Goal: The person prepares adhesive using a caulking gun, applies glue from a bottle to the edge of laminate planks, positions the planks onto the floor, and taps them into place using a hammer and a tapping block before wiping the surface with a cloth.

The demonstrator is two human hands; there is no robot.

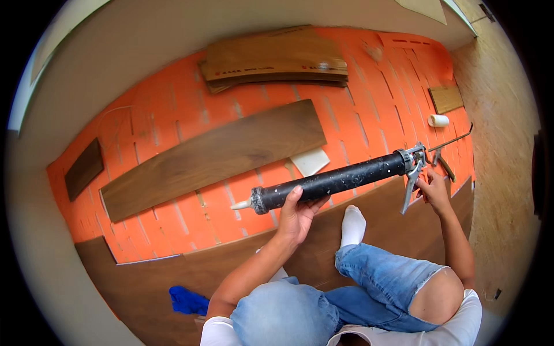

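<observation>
A long black caulking gun with a pale nozzle lies across in front of me, its nozzle toward the left. Under the barrel, close to the nozzle end, my left hand grips it with the thumb on the near side. At the metal handle and trigger, my right hand is closed, its fingers partly hidden. Beyond the gun a loose brown plank rests at a slant on the orange underlay, which has rows of slits. A white square piece sits beside that plank.
A stack of planks stands near the far wall. Short boards lie at the left and right. A small white roll is at the right. Laid planks run beneath me, with a blue cloth on them.
</observation>
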